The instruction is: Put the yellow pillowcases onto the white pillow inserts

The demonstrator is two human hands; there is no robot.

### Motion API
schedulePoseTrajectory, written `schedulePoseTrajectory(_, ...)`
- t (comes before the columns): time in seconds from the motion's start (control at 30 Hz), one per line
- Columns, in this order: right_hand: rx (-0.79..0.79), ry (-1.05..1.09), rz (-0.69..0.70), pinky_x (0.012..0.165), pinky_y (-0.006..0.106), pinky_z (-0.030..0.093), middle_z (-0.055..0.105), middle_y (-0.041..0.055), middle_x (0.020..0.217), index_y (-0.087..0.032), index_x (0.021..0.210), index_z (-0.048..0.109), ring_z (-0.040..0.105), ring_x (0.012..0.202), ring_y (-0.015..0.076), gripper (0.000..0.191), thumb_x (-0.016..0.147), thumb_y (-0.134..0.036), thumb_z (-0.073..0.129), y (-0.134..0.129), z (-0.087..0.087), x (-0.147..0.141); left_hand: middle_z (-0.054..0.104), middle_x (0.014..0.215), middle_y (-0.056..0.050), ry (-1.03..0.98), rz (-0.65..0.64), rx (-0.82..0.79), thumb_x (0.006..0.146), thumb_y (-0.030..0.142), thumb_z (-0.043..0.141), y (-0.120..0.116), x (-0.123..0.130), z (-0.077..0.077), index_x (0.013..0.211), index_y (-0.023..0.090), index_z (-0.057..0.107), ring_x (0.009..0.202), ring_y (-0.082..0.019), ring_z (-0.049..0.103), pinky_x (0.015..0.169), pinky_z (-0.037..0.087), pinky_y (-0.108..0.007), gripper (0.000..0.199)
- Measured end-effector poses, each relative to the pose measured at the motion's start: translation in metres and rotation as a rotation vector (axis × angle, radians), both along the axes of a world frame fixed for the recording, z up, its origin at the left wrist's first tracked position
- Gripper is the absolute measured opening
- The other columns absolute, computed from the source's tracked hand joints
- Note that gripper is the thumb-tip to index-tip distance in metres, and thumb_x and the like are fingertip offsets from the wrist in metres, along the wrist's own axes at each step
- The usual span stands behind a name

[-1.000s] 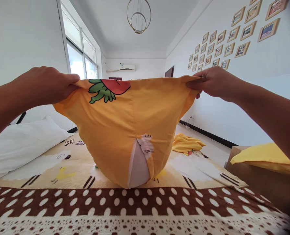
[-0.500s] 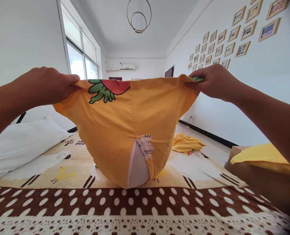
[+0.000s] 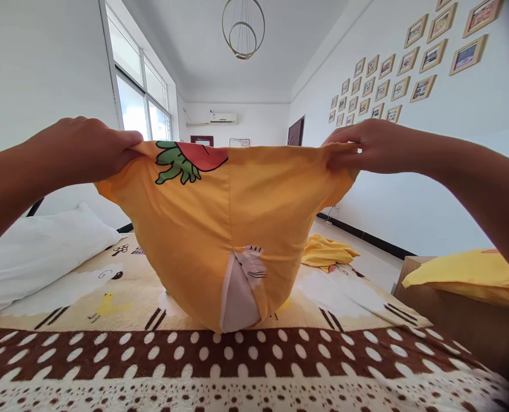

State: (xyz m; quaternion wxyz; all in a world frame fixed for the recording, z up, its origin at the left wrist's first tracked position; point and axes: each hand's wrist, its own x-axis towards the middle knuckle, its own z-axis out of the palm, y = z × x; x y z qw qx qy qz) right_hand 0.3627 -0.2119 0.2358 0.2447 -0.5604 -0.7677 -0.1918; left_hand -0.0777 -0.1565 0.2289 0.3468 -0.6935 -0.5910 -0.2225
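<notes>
A yellow pillowcase (image 3: pixel 186 229) hangs spread between my two hands above the bed. It bears a red and green vegetable print near its upper left edge and a small white animal print lower down. At its lower middle a slit gapes, and a pale greyish-white surface (image 3: pixel 239 297) shows in it. My left hand (image 3: pixel 95 146) pinches the upper left corner between thumb and fingers. At the upper right corner, my right hand (image 3: pixel 366 146) grips the cloth. The pillowcase's lower end reaches down to the patterned blanket (image 3: pixel 108 309).
A white pillow (image 3: pixel 52 246) lies on the left of the bed. Crumpled yellow cloth (image 3: pixel 329 252) rests at the far right edge. A yellow pillow-like item (image 3: pixel 464 277) sits on a brown box-like stand (image 3: pixel 443 320) at the right. Picture frames hang on the right wall.
My right hand has shifted its hold on the upper right corner, with the wrist lower and turned. The top edge there has dropped slightly. My left hand is almost unmoved.
</notes>
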Motion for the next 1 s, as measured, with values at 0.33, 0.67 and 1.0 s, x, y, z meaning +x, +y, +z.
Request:
schedulePoseTrajectory(0.33,-0.052,-0.045,-0.115,0.049,0.025,0.028,0.04,-0.0049,0.054,-0.019,0.063,0.048,0.036,0.052,0.0062,0.012,0.067,-0.02,0.059,-0.015,-0.001,-0.019,0.057,0.078,-0.001,-0.028,-0.122,0.038,0.076,0.06,0.043,0.005,-0.004,0.002,0.076,0.026,0.059,0.117,-0.038,0.048,0.099,0.033,-0.058,0.038)
schedulePoseTrajectory(0.67,0.126,0.0,-0.155,0.055,0.028,0.027,0.03,-0.003,0.05,-0.018,0.051,0.034,0.03,0.054,0.0076,0.027,0.071,-0.01,0.05,0.001,-0.008,-0.022,0.038,0.063,0.0,0.138,0.135,0.026,0.083,0.05,0.032,-0.008,0.013,0.004,0.088,0.017,0.058,0.081,-0.031,0.063,0.069,0.05,-0.048,0.041)
schedulePoseTrajectory(1.0,0.053,0.249,0.231,0.055,0.025,0.034,0.058,-0.002,0.068,-0.016,0.081,0.068,0.048,0.064,0.0088,0.021,0.067,-0.031,0.072,-0.014,-0.004,-0.006,0.034,0.06,0.002,0.221,0.259,-0.006,0.083,0.045,0.03,-0.006,0.006,-0.002,0.082,0.018,0.054,0.069,-0.021,0.063,0.064,0.049,-0.034,0.036)
